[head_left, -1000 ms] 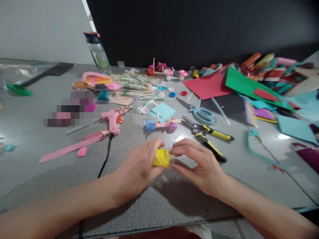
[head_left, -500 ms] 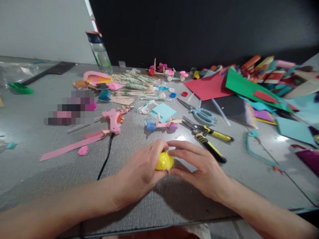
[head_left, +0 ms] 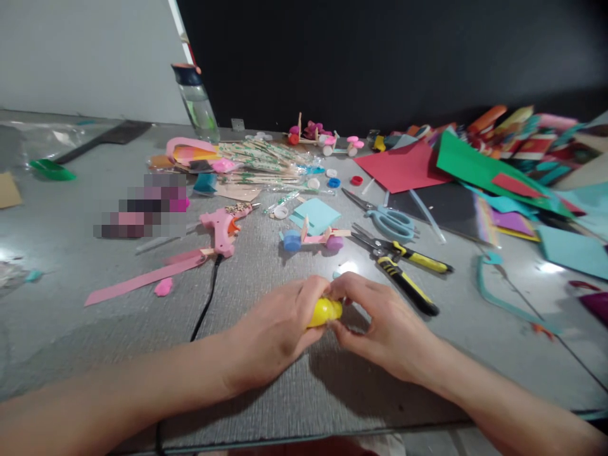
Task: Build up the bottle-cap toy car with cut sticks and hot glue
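Note:
A shiny, rounded yellow lump (head_left: 324, 312), which looks like modelling clay in clear wrap, is held above the near part of the table. My left hand (head_left: 280, 323) is closed around its left side, the thumb and fingers hiding much of it. At its right end my right hand (head_left: 380, 316) pinches with thumb and fingertips, its other fingers curled. Just beyond my hands stands a small stick-built car (head_left: 313, 239) with blue and purple wheels. To its right lie yellow-and-black pliers (head_left: 403, 266) with their handles spread.
A pink glue gun (head_left: 222, 229) lies to the left, its black cord (head_left: 209, 301) running to the near edge. Blue scissors (head_left: 389, 218), a pink strip (head_left: 142, 280), a pink lump (head_left: 164, 287) and coloured sheets (head_left: 399, 168) surround the work area. Behind stands a water bottle (head_left: 197, 104).
The right fingertips have drawn in to pinch the yellow lump's right end, which now looks narrower. Both hands sit slightly farther right, and the whole view has shifted a little.

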{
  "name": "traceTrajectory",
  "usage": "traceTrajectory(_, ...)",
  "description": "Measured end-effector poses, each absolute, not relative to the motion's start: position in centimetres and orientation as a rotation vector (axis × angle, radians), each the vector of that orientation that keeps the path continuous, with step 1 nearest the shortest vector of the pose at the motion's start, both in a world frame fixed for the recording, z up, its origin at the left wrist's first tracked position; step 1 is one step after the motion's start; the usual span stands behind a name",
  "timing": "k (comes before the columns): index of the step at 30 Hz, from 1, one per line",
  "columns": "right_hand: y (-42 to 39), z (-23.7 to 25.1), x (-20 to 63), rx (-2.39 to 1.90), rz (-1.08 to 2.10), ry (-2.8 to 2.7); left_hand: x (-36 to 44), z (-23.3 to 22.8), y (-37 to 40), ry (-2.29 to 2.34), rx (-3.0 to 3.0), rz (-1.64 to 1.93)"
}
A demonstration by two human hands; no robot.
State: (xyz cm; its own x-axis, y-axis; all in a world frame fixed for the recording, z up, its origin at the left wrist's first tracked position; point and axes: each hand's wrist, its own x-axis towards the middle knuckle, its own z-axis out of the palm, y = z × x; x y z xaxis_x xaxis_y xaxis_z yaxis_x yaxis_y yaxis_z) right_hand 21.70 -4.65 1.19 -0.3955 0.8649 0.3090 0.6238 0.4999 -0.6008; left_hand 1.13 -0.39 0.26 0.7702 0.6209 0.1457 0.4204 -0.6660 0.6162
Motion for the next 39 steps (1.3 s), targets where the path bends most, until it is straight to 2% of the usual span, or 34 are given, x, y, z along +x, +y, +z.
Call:
traceTrajectory(16,-4.6,0.2,21.6,-1.06,0.499,-2.119,0.9,0.5,-0.6,0.787,2.301,0.456)
traceTrajectory(26,-4.3,1.1,21.7,-1.193,0.666,-2.163,1.0,0.9,-0.2,0.741,2.317,0.44)
traceTrajectory(39,-4.1,1.6,22.8,-1.385,0.748,-1.884,-0.3,1.0,1.2,0.874,2.369,0.407)
